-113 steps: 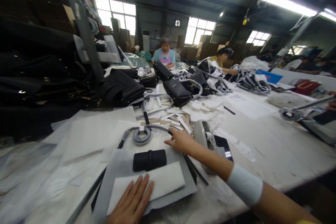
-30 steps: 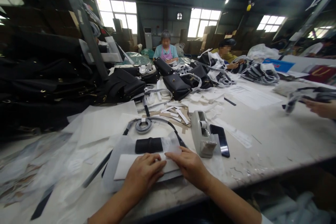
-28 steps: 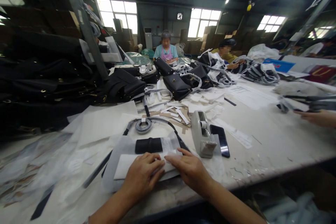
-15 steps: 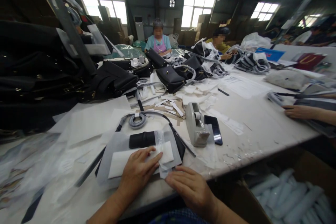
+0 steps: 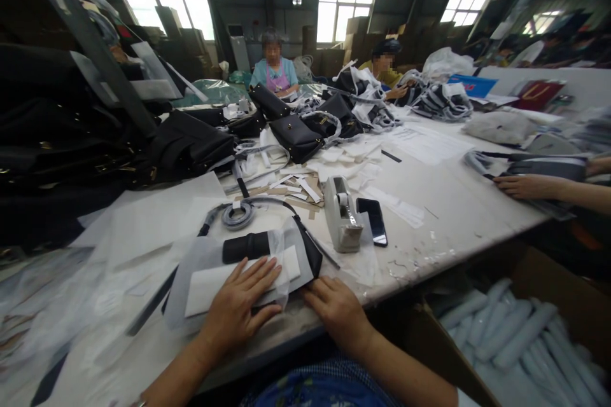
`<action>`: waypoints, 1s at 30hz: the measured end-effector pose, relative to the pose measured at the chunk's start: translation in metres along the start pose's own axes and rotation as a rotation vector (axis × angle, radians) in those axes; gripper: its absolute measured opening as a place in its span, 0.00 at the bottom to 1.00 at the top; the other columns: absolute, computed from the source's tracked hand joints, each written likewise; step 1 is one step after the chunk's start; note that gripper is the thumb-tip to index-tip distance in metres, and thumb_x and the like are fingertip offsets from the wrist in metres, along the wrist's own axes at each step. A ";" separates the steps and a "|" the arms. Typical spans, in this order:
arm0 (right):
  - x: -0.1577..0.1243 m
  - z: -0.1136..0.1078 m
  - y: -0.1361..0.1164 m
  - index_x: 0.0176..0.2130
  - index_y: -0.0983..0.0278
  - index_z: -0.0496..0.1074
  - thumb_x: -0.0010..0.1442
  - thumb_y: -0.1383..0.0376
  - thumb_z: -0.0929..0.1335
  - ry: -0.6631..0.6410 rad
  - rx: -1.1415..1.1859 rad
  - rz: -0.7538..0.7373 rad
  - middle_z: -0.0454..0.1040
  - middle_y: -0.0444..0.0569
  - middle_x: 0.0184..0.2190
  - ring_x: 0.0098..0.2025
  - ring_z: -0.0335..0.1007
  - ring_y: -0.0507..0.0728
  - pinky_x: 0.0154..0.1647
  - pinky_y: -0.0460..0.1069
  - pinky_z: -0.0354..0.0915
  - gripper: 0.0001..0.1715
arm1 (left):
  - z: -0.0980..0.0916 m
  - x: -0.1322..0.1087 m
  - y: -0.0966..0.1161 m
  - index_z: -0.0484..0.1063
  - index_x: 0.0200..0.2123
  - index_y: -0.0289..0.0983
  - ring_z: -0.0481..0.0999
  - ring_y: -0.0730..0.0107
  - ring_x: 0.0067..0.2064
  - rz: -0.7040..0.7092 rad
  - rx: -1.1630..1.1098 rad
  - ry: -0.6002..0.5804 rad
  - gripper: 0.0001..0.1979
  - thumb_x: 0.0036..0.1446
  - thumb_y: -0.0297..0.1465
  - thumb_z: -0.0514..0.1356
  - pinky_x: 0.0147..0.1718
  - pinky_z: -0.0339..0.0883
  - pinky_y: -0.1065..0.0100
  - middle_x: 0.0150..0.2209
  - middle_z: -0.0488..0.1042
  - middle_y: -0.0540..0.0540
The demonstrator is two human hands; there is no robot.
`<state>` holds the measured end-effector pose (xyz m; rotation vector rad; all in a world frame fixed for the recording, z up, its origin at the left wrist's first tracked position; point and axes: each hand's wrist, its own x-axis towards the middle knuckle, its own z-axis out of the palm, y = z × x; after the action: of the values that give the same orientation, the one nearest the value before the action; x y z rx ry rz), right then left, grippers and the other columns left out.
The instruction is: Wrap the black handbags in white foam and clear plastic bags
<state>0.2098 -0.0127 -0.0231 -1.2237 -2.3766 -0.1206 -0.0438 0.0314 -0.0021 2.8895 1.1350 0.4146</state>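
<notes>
A black handbag (image 5: pixel 312 255) lies on the table in front of me, largely covered by thin white wrapping sheets. My left hand (image 5: pixel 245 302) rests flat on the white padding sheet (image 5: pixel 205 292) over the bag, fingers spread. At the bag's lower right corner is my right hand (image 5: pixel 337 308), its fingers curled together against the edge; the fingertips are partly hidden. A translucent strip (image 5: pixel 281 254) crosses the padding and a dark rolled piece (image 5: pixel 245 246). Above the bag, its strap (image 5: pixel 267 200) arcs around a wrapped coil (image 5: pixel 237 215).
A tape dispenser (image 5: pixel 342 216) and a phone (image 5: pixel 372 221) stand right of the bag. Behind are paper scraps (image 5: pixel 300 187) and other black bags (image 5: pixel 296 137). A co-worker's hand (image 5: pixel 515 186) is at far right. Below the table edge, a carton (image 5: pixel 442 343) holds white rolls.
My left hand has flattened and spread on the padding. My right hand has moved up to the bag's corner, and the strip's lower end no longer sticks out there. The view has shifted slightly.
</notes>
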 end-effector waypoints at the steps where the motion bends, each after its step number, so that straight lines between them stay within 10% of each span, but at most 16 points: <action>1: 0.000 0.002 0.001 0.47 0.62 0.74 0.67 0.69 0.64 0.018 -0.007 -0.041 0.74 0.50 0.34 0.36 0.67 0.58 0.35 0.52 0.62 0.12 | -0.002 0.000 0.000 0.50 0.68 0.44 0.60 0.56 0.66 0.003 0.006 -0.020 0.36 0.61 0.36 0.60 0.63 0.53 0.44 0.66 0.60 0.44; 10: 0.002 -0.006 -0.004 0.36 0.65 0.72 0.70 0.71 0.58 0.045 0.038 -0.145 0.72 0.49 0.31 0.35 0.67 0.57 0.49 0.53 0.64 0.16 | 0.007 -0.002 -0.006 0.49 0.68 0.43 0.60 0.59 0.66 0.029 0.071 -0.036 0.38 0.56 0.23 0.58 0.63 0.55 0.47 0.66 0.60 0.44; 16: -0.034 -0.018 -0.034 0.38 0.64 0.71 0.65 0.72 0.63 -0.178 0.063 -0.051 0.74 0.45 0.30 0.24 0.67 0.52 0.21 0.45 0.56 0.08 | 0.004 -0.002 -0.002 0.49 0.68 0.42 0.60 0.57 0.67 0.011 0.078 -0.028 0.39 0.56 0.25 0.60 0.63 0.54 0.46 0.66 0.60 0.42; 21: -0.059 -0.033 -0.040 0.38 0.57 0.72 0.69 0.61 0.63 -0.199 0.471 -0.317 0.69 0.36 0.19 0.16 0.59 0.47 0.16 0.43 0.51 0.09 | 0.003 -0.001 -0.001 0.49 0.68 0.41 0.60 0.56 0.66 0.022 0.080 -0.035 0.38 0.57 0.27 0.60 0.63 0.53 0.46 0.66 0.59 0.41; 26: -0.039 -0.038 -0.026 0.48 0.63 0.71 0.69 0.58 0.63 0.099 0.472 0.090 0.76 0.49 0.31 0.30 0.72 0.55 0.32 0.47 0.67 0.14 | 0.007 0.000 0.001 0.51 0.68 0.38 0.60 0.57 0.66 0.036 0.132 -0.003 0.36 0.56 0.23 0.57 0.64 0.52 0.48 0.66 0.60 0.41; 30: -0.023 -0.017 -0.024 0.54 0.64 0.69 0.61 0.54 0.69 0.021 0.357 0.105 0.75 0.56 0.46 0.45 0.71 0.64 0.47 0.57 0.68 0.25 | 0.009 -0.001 0.003 0.52 0.67 0.37 0.61 0.57 0.66 0.052 0.191 0.029 0.36 0.56 0.23 0.57 0.64 0.52 0.48 0.65 0.61 0.41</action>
<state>0.2083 -0.0492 -0.0153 -1.1614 -2.1884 0.3100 -0.0397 0.0291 -0.0109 3.0925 1.1664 0.3696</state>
